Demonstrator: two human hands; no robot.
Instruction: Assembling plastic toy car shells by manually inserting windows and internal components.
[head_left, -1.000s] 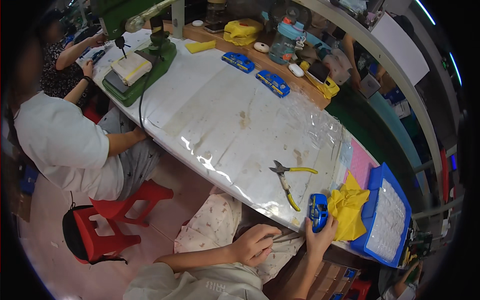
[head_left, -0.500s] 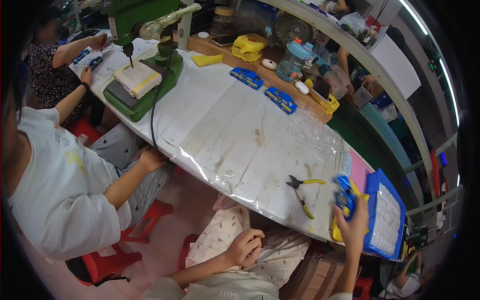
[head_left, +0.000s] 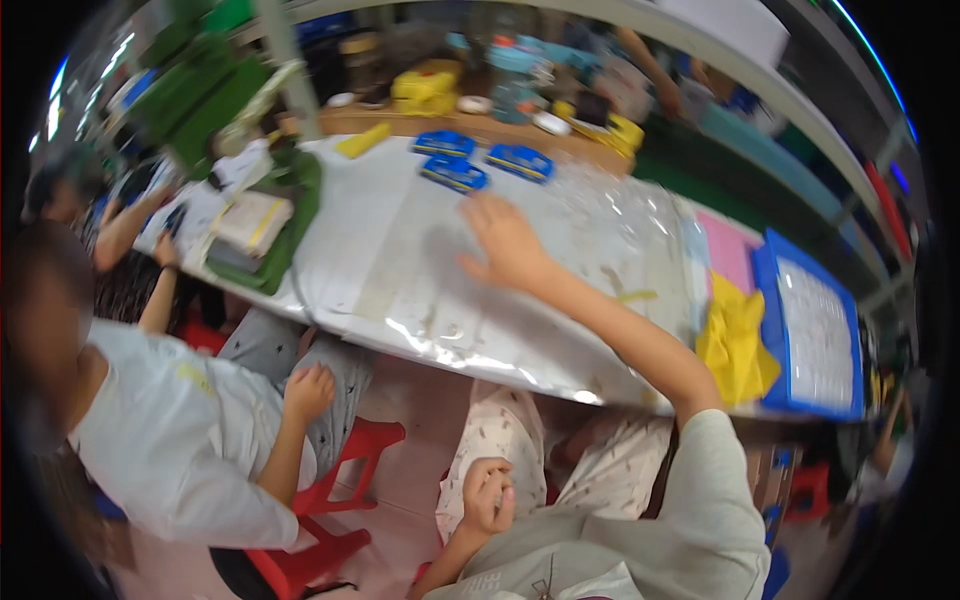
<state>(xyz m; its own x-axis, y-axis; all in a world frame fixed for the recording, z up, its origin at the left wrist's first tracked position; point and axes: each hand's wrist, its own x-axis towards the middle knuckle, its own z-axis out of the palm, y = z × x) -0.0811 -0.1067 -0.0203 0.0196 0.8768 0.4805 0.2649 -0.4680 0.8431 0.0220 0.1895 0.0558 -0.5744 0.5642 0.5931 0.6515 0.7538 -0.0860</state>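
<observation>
My right hand reaches across the white table, fingers stretched and nothing in them, a little blurred. Just beyond its fingertips lies a blue toy car with yellow markings. Two more lie close by, a blue car behind it and a blue car to its right. Down at my lap, my left hand rests with its fingers curled in, nothing visible in it. Pliers with a yellow handle lie partly hidden by my right forearm.
A yellow cloth lies beside a blue tray of clear plastic pieces at the right. Clear plastic covers the back right. A green drill press stands at the left, where a co-worker sits. A wooden shelf edges the back.
My right hand has moved from the far right to the table's back middle and let go of the blue toy car, now beside the other two. The view has shifted.
</observation>
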